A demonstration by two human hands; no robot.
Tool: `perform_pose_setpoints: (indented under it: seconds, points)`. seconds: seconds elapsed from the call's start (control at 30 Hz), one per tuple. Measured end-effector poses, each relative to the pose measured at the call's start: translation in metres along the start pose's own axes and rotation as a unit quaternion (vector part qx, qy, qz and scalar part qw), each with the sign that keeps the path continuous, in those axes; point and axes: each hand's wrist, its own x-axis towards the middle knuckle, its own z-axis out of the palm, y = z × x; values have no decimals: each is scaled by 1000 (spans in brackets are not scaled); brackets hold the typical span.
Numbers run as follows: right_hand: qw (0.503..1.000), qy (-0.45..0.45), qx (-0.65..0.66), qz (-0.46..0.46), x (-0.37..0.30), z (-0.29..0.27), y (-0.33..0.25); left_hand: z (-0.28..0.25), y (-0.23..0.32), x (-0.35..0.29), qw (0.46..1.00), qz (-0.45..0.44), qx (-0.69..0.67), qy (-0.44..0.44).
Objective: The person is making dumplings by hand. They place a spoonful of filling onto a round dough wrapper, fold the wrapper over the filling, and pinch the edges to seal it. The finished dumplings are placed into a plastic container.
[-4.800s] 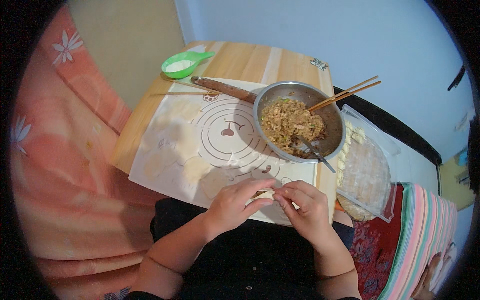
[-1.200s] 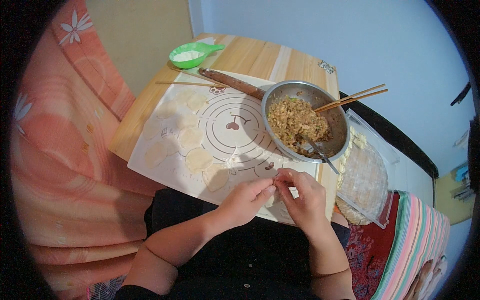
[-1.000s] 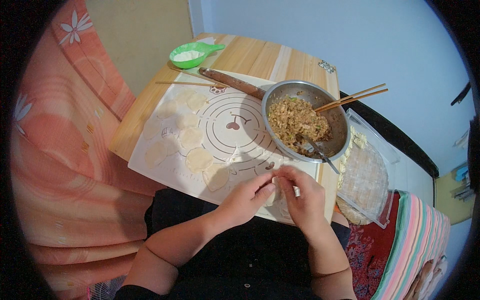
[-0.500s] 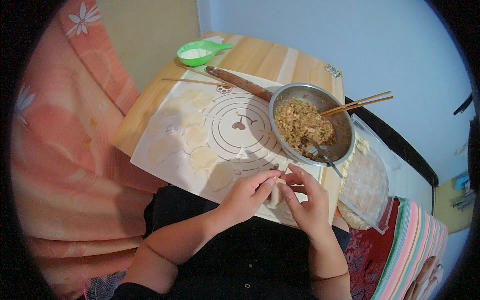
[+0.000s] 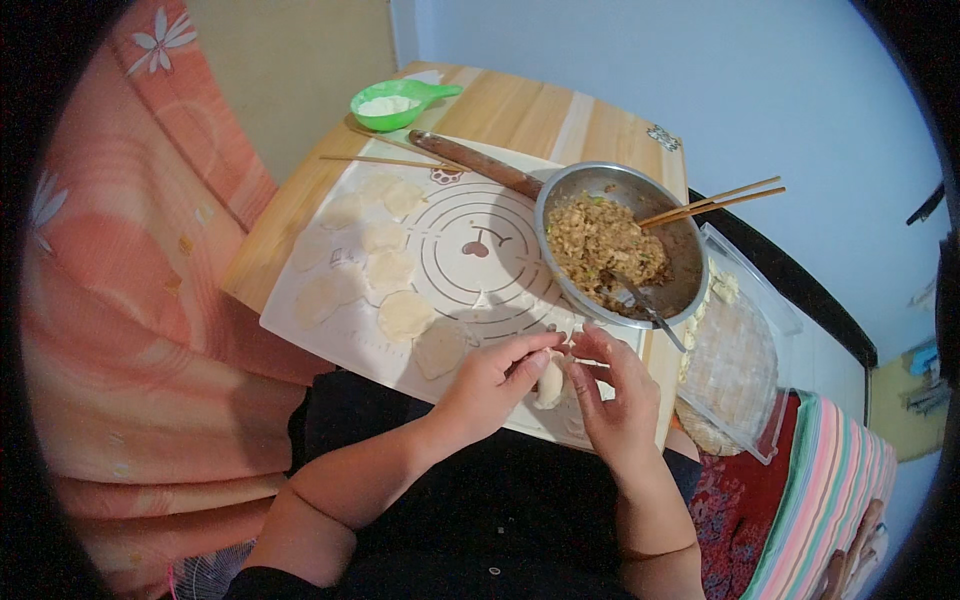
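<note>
A pale folded dumpling hangs between my two hands above the near edge of a white printed mat. My left hand pinches it from the left, thumb across its upper part. From the other side my right hand curls round its upper edge, thumb and fingertips close together; the exact contact there is partly hidden. Several round dough wrappers lie on the mat's left side. Just beyond my right hand stands a steel bowl of minced filling, a spoon and chopsticks leaning in it.
A rolling pin lies behind the mat's circles, beside loose chopsticks. A green scoop of white flour sits at the wooden table's far end. Right of the bowl is a clear plastic lid or tray. An orange curtain hangs left.
The dumpling has turned slightly between my fingers and shows a rounder side. My right thumb and fingers have shifted a little away from it. The bowl, wrappers and rolling pin stay put.
</note>
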Motion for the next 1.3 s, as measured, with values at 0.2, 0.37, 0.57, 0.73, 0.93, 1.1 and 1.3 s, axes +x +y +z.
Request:
perform_pose_setpoints:
  seconds: [0.2, 0.37, 0.57, 0.73, 0.93, 1.1, 1.3]
  points:
    - [995, -17, -69, -73, -2, 0, 9, -2, 2, -3, 995, 35, 85, -38]
    - [999, 14, -22, -30, -4, 2, 5, 0, 4, 0, 997, 27, 66, -37]
    - [997, -11, -56, -57, -2, -3, 5, 0, -3, 0, 995, 72, 60, -18]
    - [995, -2, -67, -70, -2, -4, 7, 1, 6, -3, 996, 3, 72, -46]
    - [1000, -1, 16, 16, -3, -5, 8, 0, 6, 0, 998, -40, -8, -38]
    - [990, 5, -97, -105, -3, -2, 13, 7, -4, -5, 996, 40, 77, -26]
    - [999, 27, -8, -38, -3, -3, 12, 5, -9, 1, 996, -7, -90, -23]
